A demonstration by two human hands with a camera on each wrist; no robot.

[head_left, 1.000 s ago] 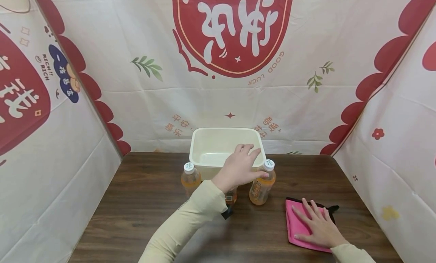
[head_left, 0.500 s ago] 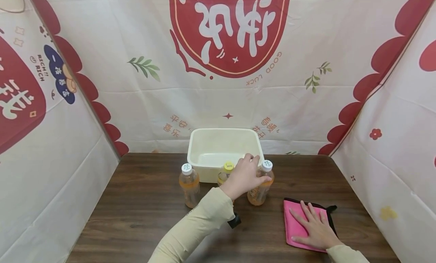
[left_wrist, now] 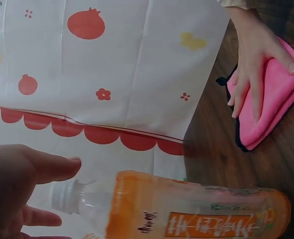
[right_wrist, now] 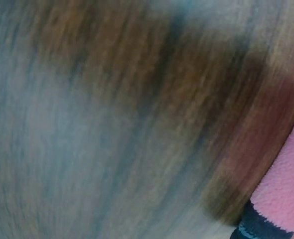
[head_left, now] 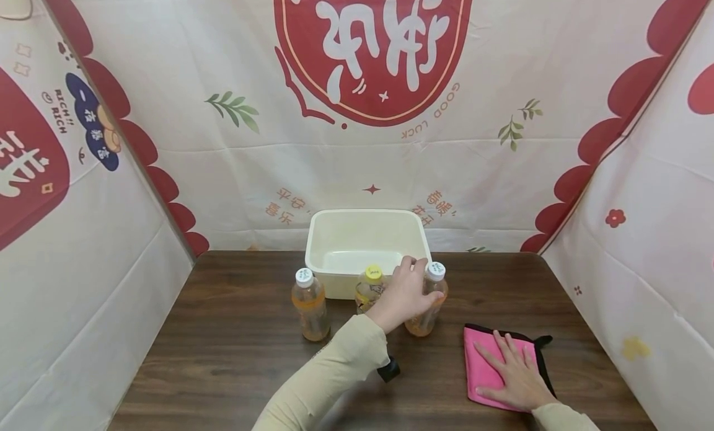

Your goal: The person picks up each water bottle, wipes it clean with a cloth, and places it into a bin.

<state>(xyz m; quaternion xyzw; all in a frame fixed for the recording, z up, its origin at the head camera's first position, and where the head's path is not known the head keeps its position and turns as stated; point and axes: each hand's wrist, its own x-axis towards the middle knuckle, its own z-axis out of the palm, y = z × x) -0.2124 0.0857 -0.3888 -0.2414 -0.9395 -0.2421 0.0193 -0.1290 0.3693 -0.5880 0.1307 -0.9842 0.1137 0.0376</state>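
Observation:
My left hand (head_left: 406,294) reaches to the right-hand bottle (head_left: 425,322), an orange-labelled drink bottle with a white cap. In the left wrist view, its straight thumb (left_wrist: 57,168) and fingers lie on either side of the upright bottle's white cap (left_wrist: 65,196), with a gap showing between thumb and cap. Spread flat, my right hand (head_left: 517,381) rests on a folded pink cloth (head_left: 480,366) edged in black. Only a corner of that cloth (right_wrist: 284,186) appears in the right wrist view, where the hand is out of sight.
A cream plastic bin (head_left: 334,285) stands behind the bottles against the printed cloth wall. Beside my left forearm are a yellow-capped bottle (head_left: 367,294), partly hidden, and another white-capped bottle (head_left: 311,313). All stand on a dark wooden table (head_left: 223,332).
My left hand has moved slightly right and lower beside the right-hand bottle, and its arm now uncovers the yellow-capped bottle. The right hand stays on the cloth.

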